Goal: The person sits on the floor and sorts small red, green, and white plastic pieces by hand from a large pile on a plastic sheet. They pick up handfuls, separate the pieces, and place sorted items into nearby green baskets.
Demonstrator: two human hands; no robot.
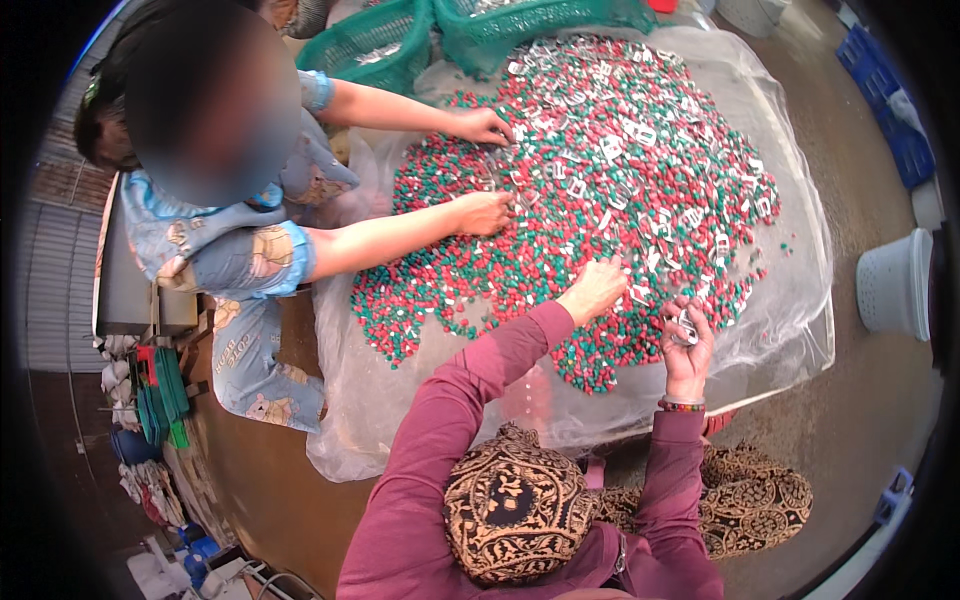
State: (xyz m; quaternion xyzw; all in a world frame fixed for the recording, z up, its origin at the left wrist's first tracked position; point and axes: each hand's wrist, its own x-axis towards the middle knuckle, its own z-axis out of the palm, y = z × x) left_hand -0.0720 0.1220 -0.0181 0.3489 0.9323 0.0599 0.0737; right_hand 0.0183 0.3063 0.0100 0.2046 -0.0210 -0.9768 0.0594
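A wide heap of small red and green pellet-like pieces point(470, 260) lies before me, with many flat silvery pieces with openings point(640, 131) scattered through it. My left hand point(597, 290) reaches into the near middle of the heap, fingertips pinched together and touching the pieces; what they pinch, if anything, is too small to make out. To its right, my right hand point(688, 350) is turned palm up above the heap's near edge. Its fingers curl around a few silvery pieces point(685, 328). A beaded bracelet point(681, 406) circles that wrist.
At the left, a co-worker's two hands point(485, 213) work in the same heap. Clear plastic sheeting point(780, 300) covers the table. Green mesh baskets point(545, 27) stand at the far side, with silvery pieces inside. A white bucket point(893, 285) and blue crate point(885, 105) are at the right.
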